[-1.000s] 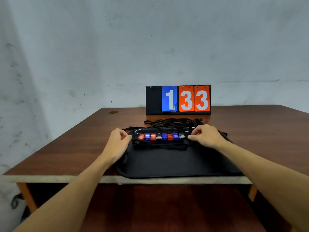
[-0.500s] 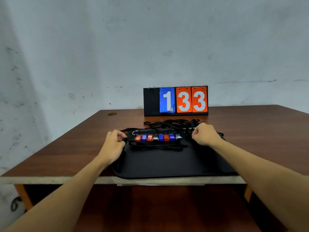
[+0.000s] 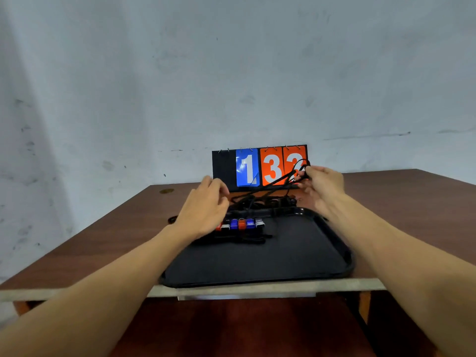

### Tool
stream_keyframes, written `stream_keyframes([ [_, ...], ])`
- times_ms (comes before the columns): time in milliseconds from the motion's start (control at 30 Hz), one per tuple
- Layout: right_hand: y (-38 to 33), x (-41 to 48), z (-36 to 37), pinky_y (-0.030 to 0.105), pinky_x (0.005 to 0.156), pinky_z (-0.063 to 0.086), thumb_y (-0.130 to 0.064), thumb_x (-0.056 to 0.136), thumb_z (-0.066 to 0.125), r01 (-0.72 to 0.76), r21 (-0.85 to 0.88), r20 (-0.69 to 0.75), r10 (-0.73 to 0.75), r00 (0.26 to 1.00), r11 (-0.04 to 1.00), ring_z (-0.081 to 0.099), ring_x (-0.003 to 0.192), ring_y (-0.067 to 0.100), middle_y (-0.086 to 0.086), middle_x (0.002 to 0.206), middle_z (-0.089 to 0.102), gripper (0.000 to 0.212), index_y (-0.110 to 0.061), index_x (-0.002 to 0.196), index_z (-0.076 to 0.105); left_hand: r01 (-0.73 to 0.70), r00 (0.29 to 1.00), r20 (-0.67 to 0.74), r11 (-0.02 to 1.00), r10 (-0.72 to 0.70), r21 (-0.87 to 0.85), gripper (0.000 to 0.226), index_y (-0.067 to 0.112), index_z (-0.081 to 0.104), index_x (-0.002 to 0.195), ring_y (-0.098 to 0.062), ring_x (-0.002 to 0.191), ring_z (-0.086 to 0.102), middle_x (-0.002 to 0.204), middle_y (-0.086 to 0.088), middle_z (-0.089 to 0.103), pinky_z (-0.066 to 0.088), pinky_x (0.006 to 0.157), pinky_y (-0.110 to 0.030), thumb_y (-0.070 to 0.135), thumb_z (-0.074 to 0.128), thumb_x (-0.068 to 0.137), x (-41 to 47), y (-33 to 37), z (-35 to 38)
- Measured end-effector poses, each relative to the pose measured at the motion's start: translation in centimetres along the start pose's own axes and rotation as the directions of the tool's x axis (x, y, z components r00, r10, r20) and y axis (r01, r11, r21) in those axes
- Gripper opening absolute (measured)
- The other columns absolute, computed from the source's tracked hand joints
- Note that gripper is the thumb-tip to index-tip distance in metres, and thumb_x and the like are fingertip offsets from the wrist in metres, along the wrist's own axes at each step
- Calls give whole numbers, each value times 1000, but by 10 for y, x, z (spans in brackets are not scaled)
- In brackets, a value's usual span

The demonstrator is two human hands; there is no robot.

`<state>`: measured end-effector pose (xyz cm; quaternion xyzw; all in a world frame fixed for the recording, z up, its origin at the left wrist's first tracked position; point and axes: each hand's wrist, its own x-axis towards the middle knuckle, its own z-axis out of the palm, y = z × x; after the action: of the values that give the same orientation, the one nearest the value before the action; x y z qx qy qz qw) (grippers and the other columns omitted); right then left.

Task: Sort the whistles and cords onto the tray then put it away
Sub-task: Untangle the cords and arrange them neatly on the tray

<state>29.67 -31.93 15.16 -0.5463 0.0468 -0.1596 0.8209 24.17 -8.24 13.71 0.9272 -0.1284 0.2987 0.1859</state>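
With right grip (image 3: 320,184), pinches a thin black fabric cord (image 3: 280,178), held raised above the tangled black cord pile (image 3: 260,202) just beyond the far rim of the flat black plastic tray (image 3: 345,251), likely to draw one strand free. Holds left grip (image 3: 203,210) loosely spread, empty, over the left end of the red, blue and silver whistle row (image 3: 242,224) on the tray's far part. Leaves the tray's near half bare for cords. Sets near rim right at the brown wooden worktop (image 3: 399,202) edge: little margin.
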Motion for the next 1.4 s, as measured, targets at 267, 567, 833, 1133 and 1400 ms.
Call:
stream_keyframes([
  [267,-29,-28,-21,28,71,60,-3,92,59,15,-19,349,-7,937,1000,69,75,22,12,84,67,9,-1,100,61,84,967,255,942,2,-325,51,21,42,135,-15,93,58,127,0,49,45,79,-21,27,63,89,22,74,11],
  [567,-43,-32,-30,32,70,50,-14,86,69,184,-135,367,-123,922,974,66,79,19,6,89,73,4,-13,90,69,104,978,205,913,-23,-395,11,15,60,92,-6,51,56,79,1,65,45,51,-7,25,63,91,39,110,19],
  [833,-41,-19,-49,22,58,46,-12,89,65,118,-205,110,-97,989,972,60,68,11,11,105,70,4,-15,92,65,177,968,234,913,-93,-368,17,11,63,108,-5,60,59,89,-2,63,45,52,-9,17,56,94,50,108,6],
  [1133,-43,-29,-39,30,86,42,-16,95,50,131,-558,183,-33,983,819,54,92,16,7,118,61,27,-7,116,64,136,962,265,955,-63,-264,31,7,66,102,-20,72,54,120,-9,65,45,78,-30,18,37,101,51,120,-3],
  [1400,-40,-42,-17,32,96,35,-40,103,23,255,-469,348,-88,933,846,49,125,18,-1,126,60,46,-18,115,63,62,995,84,993,-54,-96,19,20,67,107,-12,94,61,92,2,73,37,99,-35,28,63,90,67,129,-22],
])
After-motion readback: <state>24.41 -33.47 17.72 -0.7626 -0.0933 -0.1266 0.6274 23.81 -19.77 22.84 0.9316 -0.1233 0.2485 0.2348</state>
